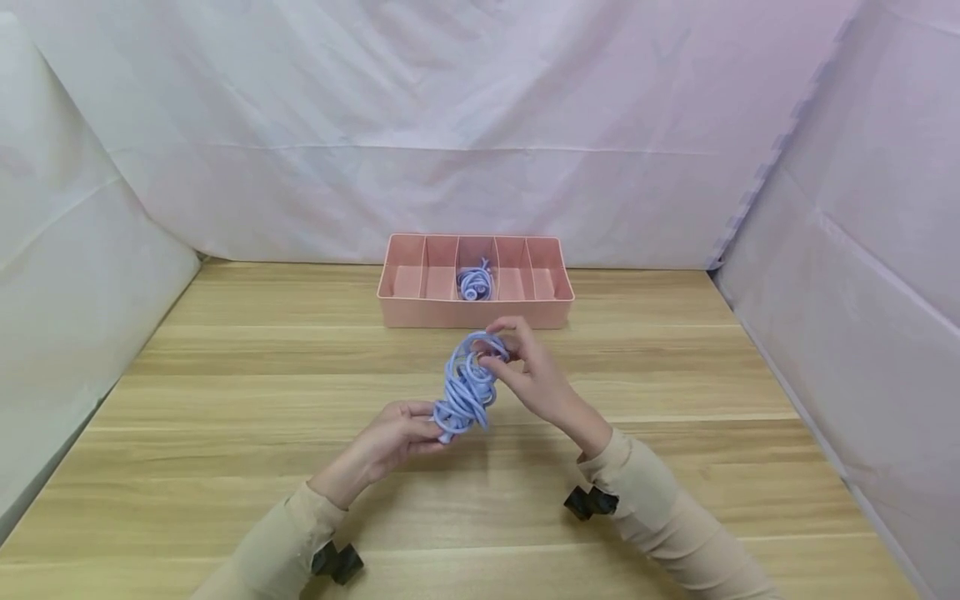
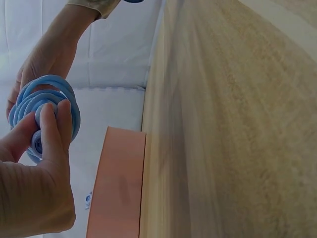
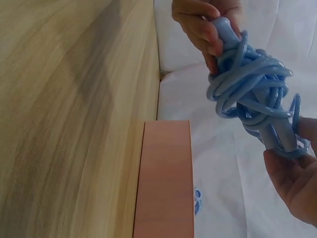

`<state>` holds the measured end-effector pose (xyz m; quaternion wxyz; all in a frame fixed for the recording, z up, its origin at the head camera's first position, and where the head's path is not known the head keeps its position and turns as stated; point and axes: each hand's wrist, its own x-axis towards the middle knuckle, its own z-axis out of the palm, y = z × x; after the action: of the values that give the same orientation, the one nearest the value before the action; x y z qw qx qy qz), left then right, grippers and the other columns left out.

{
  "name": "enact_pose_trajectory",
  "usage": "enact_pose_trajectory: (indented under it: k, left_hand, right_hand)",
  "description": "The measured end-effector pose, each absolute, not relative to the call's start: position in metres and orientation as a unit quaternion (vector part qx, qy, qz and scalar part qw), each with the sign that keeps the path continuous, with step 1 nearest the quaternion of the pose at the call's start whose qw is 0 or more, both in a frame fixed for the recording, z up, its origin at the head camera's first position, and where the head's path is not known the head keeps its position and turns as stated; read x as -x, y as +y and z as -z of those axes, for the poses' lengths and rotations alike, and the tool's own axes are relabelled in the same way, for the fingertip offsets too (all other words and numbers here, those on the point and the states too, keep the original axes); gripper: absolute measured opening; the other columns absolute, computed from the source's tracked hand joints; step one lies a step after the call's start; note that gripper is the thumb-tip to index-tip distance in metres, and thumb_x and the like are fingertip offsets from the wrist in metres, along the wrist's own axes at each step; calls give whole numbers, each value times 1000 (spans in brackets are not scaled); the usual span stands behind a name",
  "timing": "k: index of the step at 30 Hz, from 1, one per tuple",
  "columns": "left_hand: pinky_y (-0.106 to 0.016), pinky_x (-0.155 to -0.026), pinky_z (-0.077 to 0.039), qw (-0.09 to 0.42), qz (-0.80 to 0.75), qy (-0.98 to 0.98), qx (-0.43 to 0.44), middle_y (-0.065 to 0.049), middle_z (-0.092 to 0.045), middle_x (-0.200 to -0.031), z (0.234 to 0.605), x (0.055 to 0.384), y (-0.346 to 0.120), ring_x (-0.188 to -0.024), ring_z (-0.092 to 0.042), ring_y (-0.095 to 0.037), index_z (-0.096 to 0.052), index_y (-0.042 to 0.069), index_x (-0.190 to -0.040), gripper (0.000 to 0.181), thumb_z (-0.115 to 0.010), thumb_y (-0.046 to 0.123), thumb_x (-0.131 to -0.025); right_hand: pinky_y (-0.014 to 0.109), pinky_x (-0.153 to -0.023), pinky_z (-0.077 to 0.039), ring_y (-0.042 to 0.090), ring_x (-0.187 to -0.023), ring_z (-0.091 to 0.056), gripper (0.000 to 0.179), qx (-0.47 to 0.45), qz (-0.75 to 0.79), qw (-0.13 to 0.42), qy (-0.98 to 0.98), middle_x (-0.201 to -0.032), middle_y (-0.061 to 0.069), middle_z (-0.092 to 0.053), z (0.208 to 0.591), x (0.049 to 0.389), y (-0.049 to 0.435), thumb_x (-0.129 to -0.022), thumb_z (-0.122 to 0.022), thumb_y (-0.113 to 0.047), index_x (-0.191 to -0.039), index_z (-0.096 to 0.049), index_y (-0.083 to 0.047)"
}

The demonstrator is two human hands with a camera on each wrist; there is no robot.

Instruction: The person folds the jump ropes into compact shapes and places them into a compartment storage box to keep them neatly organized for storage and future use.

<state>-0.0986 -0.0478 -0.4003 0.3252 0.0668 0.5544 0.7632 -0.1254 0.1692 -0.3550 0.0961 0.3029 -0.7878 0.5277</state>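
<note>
A light blue jump rope point(image 1: 467, 392), its cord wound in loops around its handles, is held above the table between both hands. My left hand point(image 1: 390, 437) grips the near end, pinching a handle end between thumb and fingers, as the left wrist view shows on the rope point(image 2: 72, 106). At the far end, my right hand point(image 1: 536, 379) holds the bundle with bent fingers and thumb. In the right wrist view the rope point(image 3: 252, 84) shows handle ends sticking out at both ends of the windings.
Beyond the hands, a pink divided box point(image 1: 480, 314) stands on the wooden table point(image 1: 247, 375) near the back. Another coiled blue rope point(image 1: 476, 282) lies in its middle compartment. White cloth point(image 1: 420, 100) hangs behind and along both sides.
</note>
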Motion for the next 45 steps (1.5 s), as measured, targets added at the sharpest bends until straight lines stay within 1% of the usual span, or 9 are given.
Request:
enact_pose_trajectory:
  k: [4, 8, 10, 13, 15, 23, 31, 41, 45]
  left_hand:
    - [-25, -77, -52, 315, -765, 559, -58, -5, -68, -85, 400, 101, -47, -82, -66, -16, -52, -16, -111, 32, -54, -5, -81]
    - [-27, -79, -52, 302, -771, 559, -44, -6, -68, -87, 399, 104, -46, -82, -66, -16, -48, -19, -114, 36, -53, -6, -82]
    - [-28, -80, -52, 295, -772, 562, -33, -6, -68, -88, 400, 106, -45, -82, -66, -16, -45, -20, -117, 38, -53, -7, -82]
    - [-29, -82, -51, 284, -776, 564, -9, -6, -68, -89, 401, 111, -44, -84, -65, -16, -42, -18, -120, 40, -52, -5, -84]
    - [-29, -83, -50, 270, -780, 564, 4, -5, -68, -89, 401, 114, -44, -84, -65, -15, -41, -17, -122, 41, -51, -4, -84]
    - [-24, -82, -50, 219, -802, 553, 53, -7, -67, -96, 400, 124, -42, -82, -65, -11, -38, -16, -126, 43, -48, -6, -86]
    - [-26, -85, -49, 199, -822, 530, 54, -7, -66, -94, 386, 126, -31, -84, -64, -12, -37, -16, -126, 40, -46, -3, -89]
    - [-26, -85, -50, 225, -804, 548, -60, -5, -65, -94, 355, 143, -14, -82, -64, -9, -37, -18, -126, 39, -43, 0, -91]
    - [-34, -91, -46, 232, -764, 594, -97, -18, -63, -103, 350, 168, 0, -86, -63, -13, -41, -17, -123, 36, -42, 3, -94]
  right_hand:
    - [27, -68, -53, 23, -82, -61, 38, -326, -499, 149, -789, -105, 17, -57, 359, 128, 167, -82, -60, 5, -114, -40, 1]
    - [30, -78, -52, 27, -98, -56, 16, -345, -429, 222, -805, -115, 18, -50, 364, 132, 165, -80, -64, 2, -95, -58, 3]
    - [34, -87, -48, 29, -105, -51, 4, -342, -376, 262, -821, -116, 17, -51, 366, 132, 165, -80, -65, -2, -84, -65, 0]
    - [41, -93, -41, 32, -109, -46, 8, -335, -305, 304, -838, -117, 19, -52, 366, 131, 164, -81, -64, -8, -77, -67, -3]
    - [43, -90, -41, 32, -106, -46, 9, -332, -274, 320, -844, -114, 20, -53, 367, 130, 162, -80, -65, -11, -75, -66, -4]
    - [26, -65, -45, 18, -76, -50, 10, -333, -287, 306, -844, -85, 8, -54, 372, 119, 142, -80, -66, -13, -79, -64, -3]
    - [28, -73, -51, 20, -88, -56, 44, -295, -229, 291, -881, -103, 12, -57, 380, 113, 127, -77, -72, -23, -111, -57, 0]
    - [26, -67, -54, 23, -84, -59, 47, -275, -321, 319, -848, -101, 17, -55, 368, 131, 142, -76, -71, -4, -116, -49, 6]
    - [26, -67, -55, 28, -83, -62, 48, -275, -378, 300, -832, -99, 21, -57, 362, 157, 162, -72, -72, 3, -114, -50, 9]
